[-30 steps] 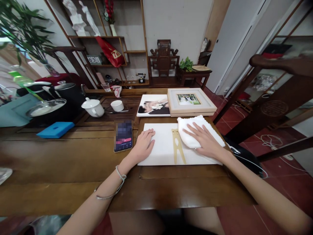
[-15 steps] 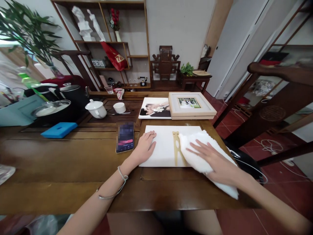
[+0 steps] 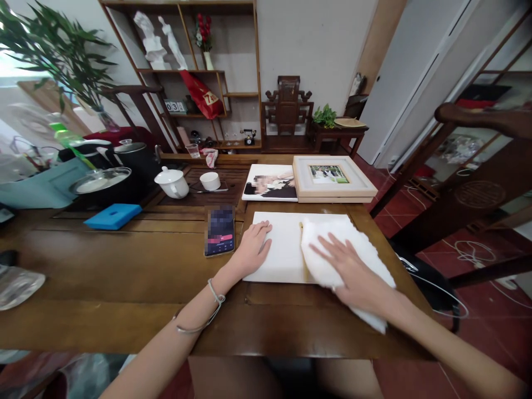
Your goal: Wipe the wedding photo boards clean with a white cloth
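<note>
A flat white board [image 3: 282,252] lies on the wooden table in front of me. My left hand [image 3: 254,246] rests on its left end, fingers stretched out and slightly apart. Over the right part of the board is a fluffy white cloth [image 3: 369,260], its near end hanging past the board's front edge. My right hand [image 3: 347,269] lies flat on top of the cloth with spread fingers. Along the cloth's left edge a thin piece of a yellowish-brown shape [image 3: 306,270] on the board shows; the rest of it is covered.
Behind the board are a photo print [image 3: 270,183] and a light wooden picture frame [image 3: 359,180]. A phone [image 3: 219,230] lies left of the board. Farther left sit a blue block [image 3: 113,216], a white lidded cup [image 3: 171,183] and a small white bowl [image 3: 210,180].
My right hand and the cloth have shifted left across the board, covering most of the yellowish-brown shape that showed before. My left hand stays on the board. The camera view has turned slightly left.
</note>
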`<state>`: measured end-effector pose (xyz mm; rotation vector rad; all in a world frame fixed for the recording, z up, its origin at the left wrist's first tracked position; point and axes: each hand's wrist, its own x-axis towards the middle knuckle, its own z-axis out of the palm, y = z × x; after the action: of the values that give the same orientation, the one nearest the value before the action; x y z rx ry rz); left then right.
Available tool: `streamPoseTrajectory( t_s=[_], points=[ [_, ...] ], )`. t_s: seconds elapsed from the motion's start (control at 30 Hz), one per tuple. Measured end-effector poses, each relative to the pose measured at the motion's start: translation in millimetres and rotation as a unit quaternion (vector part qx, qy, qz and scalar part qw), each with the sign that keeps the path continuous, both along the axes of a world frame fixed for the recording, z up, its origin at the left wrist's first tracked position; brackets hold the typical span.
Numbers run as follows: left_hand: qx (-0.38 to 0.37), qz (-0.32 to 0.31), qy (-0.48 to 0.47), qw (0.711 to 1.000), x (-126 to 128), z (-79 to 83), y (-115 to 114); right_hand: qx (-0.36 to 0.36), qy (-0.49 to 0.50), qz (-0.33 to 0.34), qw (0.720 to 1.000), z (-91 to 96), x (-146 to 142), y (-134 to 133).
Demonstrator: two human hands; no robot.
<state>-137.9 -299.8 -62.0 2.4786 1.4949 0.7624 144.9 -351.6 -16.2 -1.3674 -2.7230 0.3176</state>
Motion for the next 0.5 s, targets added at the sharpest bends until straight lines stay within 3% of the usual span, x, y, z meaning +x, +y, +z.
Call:
streamPoseTrajectory(
  t_s=[0.1,0.17,0.23,0.4,0.5],
  points=[
    [0.004,0.001,-0.003,1.0,-0.1,-0.7,0.5,-0.015,-0.009,0.045,0.999,3.5,6.3,-42.4],
    [0.0,0.003,-0.004,1.0,-0.2,-0.4,0.6,-0.035,-0.016,0.054,0.998,7.0,7.8,-45.4],
    [-0.007,0.002,-0.002,1.0,-0.5,0.3,0.4,-0.046,-0.027,0.035,0.998,9.7,4.6,-26.8],
    [-0.019,-0.003,0.002,1.0,-1.4,1.5,0.1,-0.016,-0.063,-0.057,0.996,10.5,-28.0,52.9],
    [-0.016,-0.001,-0.001,1.0,-1.7,0.9,0.2,0.019,-0.075,-0.06,0.995,8.3,-50.4,73.4]
  ],
)
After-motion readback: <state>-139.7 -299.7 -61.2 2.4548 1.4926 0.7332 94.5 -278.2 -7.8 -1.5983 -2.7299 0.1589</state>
